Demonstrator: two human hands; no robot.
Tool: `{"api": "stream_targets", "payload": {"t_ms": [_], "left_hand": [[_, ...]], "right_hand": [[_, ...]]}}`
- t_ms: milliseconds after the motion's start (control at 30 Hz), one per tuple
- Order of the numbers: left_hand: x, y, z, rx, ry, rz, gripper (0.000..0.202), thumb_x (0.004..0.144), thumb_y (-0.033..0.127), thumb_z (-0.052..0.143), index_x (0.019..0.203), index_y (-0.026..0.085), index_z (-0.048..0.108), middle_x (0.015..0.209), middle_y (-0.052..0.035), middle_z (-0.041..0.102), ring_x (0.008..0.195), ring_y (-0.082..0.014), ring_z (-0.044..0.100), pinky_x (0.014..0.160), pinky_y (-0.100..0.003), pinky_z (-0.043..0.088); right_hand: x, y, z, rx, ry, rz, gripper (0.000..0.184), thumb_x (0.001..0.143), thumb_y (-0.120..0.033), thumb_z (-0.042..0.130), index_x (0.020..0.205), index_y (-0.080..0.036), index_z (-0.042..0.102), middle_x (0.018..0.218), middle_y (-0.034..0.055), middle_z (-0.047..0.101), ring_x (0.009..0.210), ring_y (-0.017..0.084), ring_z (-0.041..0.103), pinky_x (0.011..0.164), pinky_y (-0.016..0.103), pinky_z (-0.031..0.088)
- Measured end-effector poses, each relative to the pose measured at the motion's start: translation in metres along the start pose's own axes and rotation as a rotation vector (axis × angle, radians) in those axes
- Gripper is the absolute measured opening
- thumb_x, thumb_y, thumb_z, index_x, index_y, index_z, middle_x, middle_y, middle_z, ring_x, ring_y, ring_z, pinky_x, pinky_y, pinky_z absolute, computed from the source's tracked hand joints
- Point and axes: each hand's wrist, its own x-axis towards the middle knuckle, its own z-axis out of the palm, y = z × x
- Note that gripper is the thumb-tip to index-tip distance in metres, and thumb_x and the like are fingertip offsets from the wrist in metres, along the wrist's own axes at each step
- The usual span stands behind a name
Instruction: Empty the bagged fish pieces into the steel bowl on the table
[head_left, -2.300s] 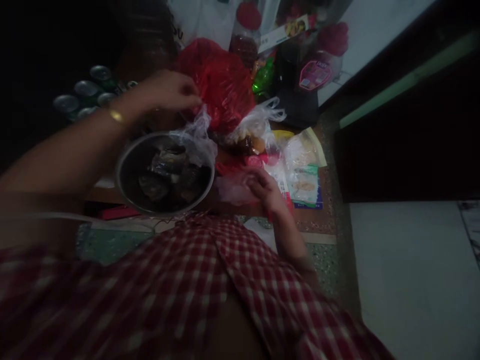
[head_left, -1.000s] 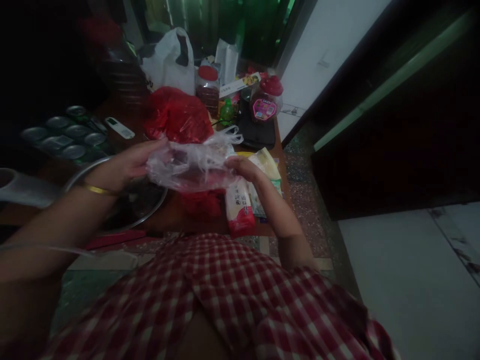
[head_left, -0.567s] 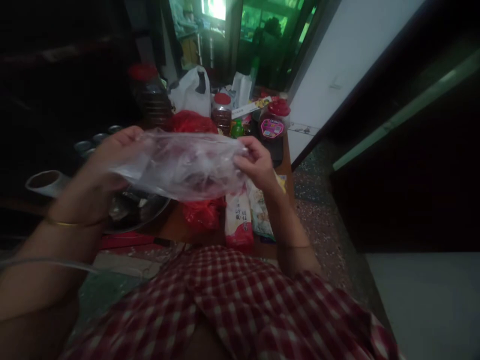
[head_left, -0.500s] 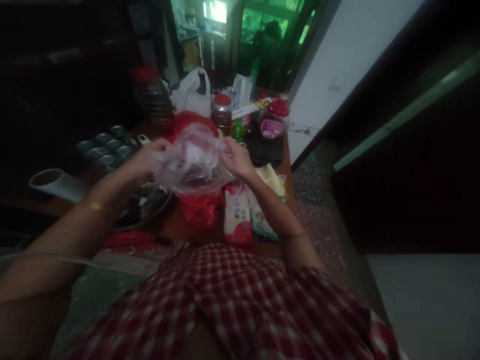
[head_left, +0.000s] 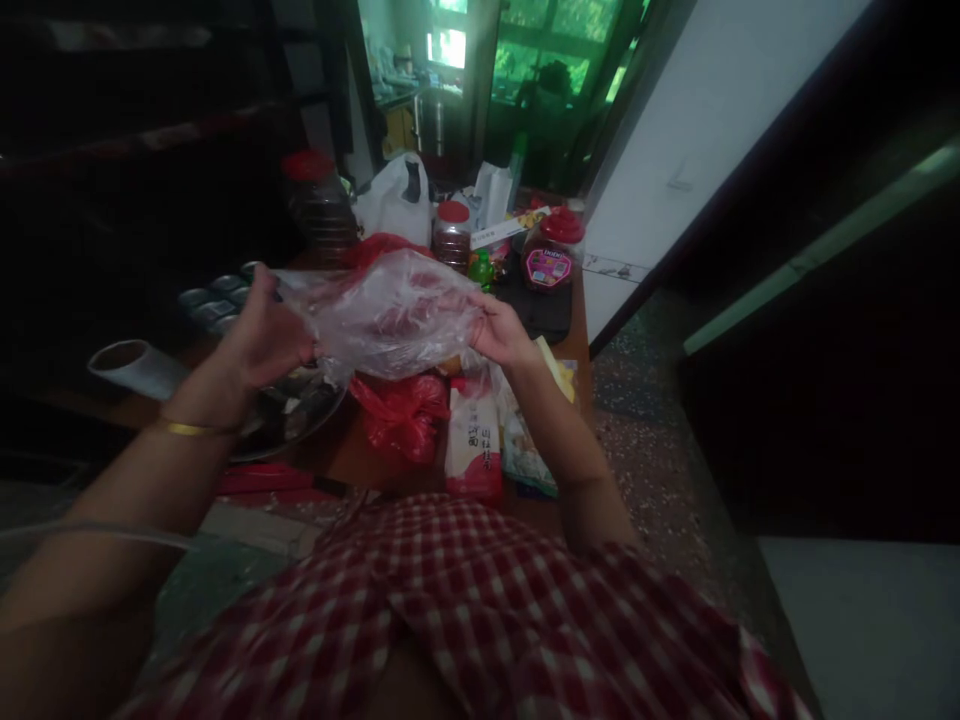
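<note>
The clear plastic bag (head_left: 390, 315) hangs stretched in the air between both hands, above the near edge of the table (head_left: 345, 455), so its film is pulled taut and apart. The left hand (head_left: 262, 340) grips the bag's left end, fingers curled shut around bunched film. The right hand (head_left: 504, 335) pinches the right end between thumb and fingers. Under the bag, near the table's front edge, sit a metal bowl (head_left: 300, 420), a red bag (head_left: 401, 415) and a noodle packet (head_left: 474, 450).
</note>
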Motion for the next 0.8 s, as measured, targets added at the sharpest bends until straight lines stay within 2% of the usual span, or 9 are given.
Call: {"api": "stream_targets", "payload": {"t_ms": [100, 200, 300, 400, 500, 567, 633, 733, 800], "left_hand": [[-0.006, -0.010, 0.003, -0.035, -0.061, -0.071, 0.086, 0.072, 0.089, 0.053, 0.123, 0.021, 0.060, 0.107, -0.0105, 0.070, 0.099, -0.0273, 0.064, 0.078, -0.033, 0.052], [-0.001, -0.015, 0.008, -0.037, 0.145, -0.053, 0.050, 0.078, 0.053, 0.076, 0.110, 0.017, 0.063, 0.099, -0.0051, 0.068, 0.085, -0.0179, 0.060, 0.077, -0.028, 0.049], [0.005, -0.012, 0.014, -0.114, 0.294, 0.012, 0.016, 0.083, 0.025, 0.068, 0.091, 0.014, 0.061, 0.088, -0.0025, 0.064, 0.078, -0.0131, 0.054, 0.074, -0.023, 0.046], [-0.002, -0.008, 0.017, -0.267, 0.204, 0.064, 0.011, 0.083, 0.025, 0.064, 0.091, 0.018, 0.062, 0.097, -0.0020, 0.065, 0.086, -0.0140, 0.056, 0.077, -0.023, 0.048], [-0.029, -0.011, 0.018, -0.293, 0.158, 0.213, 0.017, 0.071, 0.022, 0.075, 0.083, 0.024, 0.064, 0.098, 0.0036, 0.067, 0.094, -0.0144, 0.059, 0.085, -0.025, 0.050], [-0.057, -0.018, 0.017, -0.099, 0.219, 0.417, 0.018, 0.063, 0.018, 0.077, 0.067, 0.023, 0.060, 0.105, 0.0063, 0.069, 0.108, -0.0178, 0.060, 0.099, -0.032, 0.047], [-0.085, -0.026, 0.015, 0.192, 0.260, 0.617, 0.018, 0.064, 0.021, 0.074, 0.056, 0.023, 0.058, 0.124, 0.0122, 0.066, 0.127, -0.0227, 0.054, 0.112, -0.038, 0.039], [-0.116, -0.042, 0.006, 0.541, 0.214, 0.790, 0.014, 0.067, 0.031, 0.067, 0.053, 0.034, 0.067, 0.140, 0.0247, 0.055, 0.136, -0.0267, 0.047, 0.117, -0.043, 0.034], [-0.123, -0.055, -0.001, 0.663, 0.172, 0.834, 0.014, 0.065, 0.033, 0.064, 0.053, 0.038, 0.069, 0.141, 0.0263, 0.053, 0.134, -0.0297, 0.049, 0.116, -0.046, 0.034]], "right_hand": [[0.001, 0.003, 0.000, 0.035, 0.014, 0.002, 0.021, 0.083, -0.021, 0.047, 0.094, -0.017, 0.064, 0.083, 0.0049, 0.073, 0.080, 0.018, 0.069, 0.082, 0.033, 0.060], [-0.003, 0.005, -0.001, 0.032, -0.025, -0.005, 0.028, 0.071, -0.017, 0.046, 0.094, -0.018, 0.062, 0.081, 0.0040, 0.071, 0.083, 0.020, 0.070, 0.084, 0.038, 0.060], [-0.007, 0.007, -0.005, 0.037, -0.006, -0.058, 0.031, 0.060, -0.018, 0.048, 0.089, -0.020, 0.059, 0.077, 0.0025, 0.067, 0.085, 0.021, 0.068, 0.086, 0.040, 0.059], [-0.017, 0.012, -0.011, -0.036, 0.057, -0.165, 0.026, 0.056, -0.022, 0.052, 0.082, -0.022, 0.055, 0.077, 0.0024, 0.064, 0.082, 0.020, 0.063, 0.086, 0.040, 0.057], [-0.042, 0.022, -0.016, -0.356, 0.069, -0.407, 0.021, 0.060, -0.029, 0.062, 0.079, -0.023, 0.057, 0.088, 0.0042, 0.065, 0.089, 0.022, 0.061, 0.090, 0.041, 0.054], [-0.063, 0.032, -0.019, -0.673, 0.072, -0.649, 0.017, 0.063, -0.036, 0.066, 0.072, -0.024, 0.058, 0.095, 0.0057, 0.066, 0.095, 0.024, 0.060, 0.093, 0.043, 0.051], [-0.080, 0.043, -0.026, -0.968, 0.101, -0.814, 0.020, 0.067, -0.042, 0.066, 0.064, -0.025, 0.056, 0.091, 0.0067, 0.067, 0.092, 0.025, 0.060, 0.093, 0.046, 0.049], [-0.087, 0.062, -0.040, -1.216, 0.185, -0.803, 0.031, 0.074, -0.045, 0.062, 0.054, -0.025, 0.048, 0.076, 0.0067, 0.063, 0.081, 0.026, 0.059, 0.091, 0.053, 0.048], [-0.083, 0.074, -0.049, -1.244, 0.270, -0.745, 0.037, 0.078, -0.042, 0.059, 0.051, -0.024, 0.042, 0.070, 0.0058, 0.060, 0.079, 0.027, 0.060, 0.095, 0.058, 0.046]]}}
